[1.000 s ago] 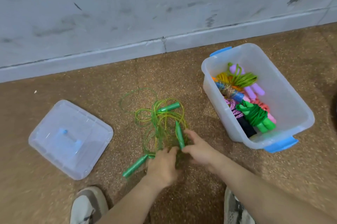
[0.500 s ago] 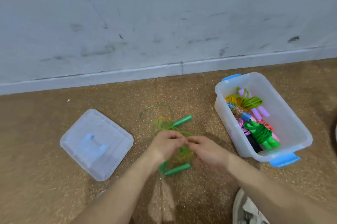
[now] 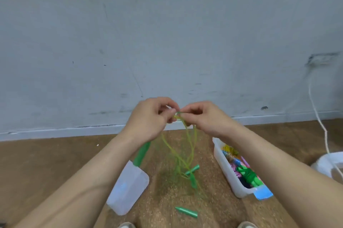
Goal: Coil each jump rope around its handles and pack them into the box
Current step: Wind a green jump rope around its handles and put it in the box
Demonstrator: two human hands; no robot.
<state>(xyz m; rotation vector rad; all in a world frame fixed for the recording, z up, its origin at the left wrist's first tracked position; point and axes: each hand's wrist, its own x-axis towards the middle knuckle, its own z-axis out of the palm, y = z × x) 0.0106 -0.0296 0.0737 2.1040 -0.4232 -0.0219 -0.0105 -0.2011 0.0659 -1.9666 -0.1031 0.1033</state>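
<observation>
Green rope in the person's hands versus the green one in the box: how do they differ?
The loose green rope hangs in slack, tangled strands pinched by the left hand and right hand; the bundled green rope is wound tight. The loose one is held in the air; the bundled one lies in the box among other ropes. The loose cord looks paler, yellow-green; the bundled one deeper green. Both are green.

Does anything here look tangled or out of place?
Yes. The green cords hang in a tangle from the left hand and the right hand, which pinch them together. Four green handles show, so two ropes seem knotted together; one handle lies on the floor.
</observation>
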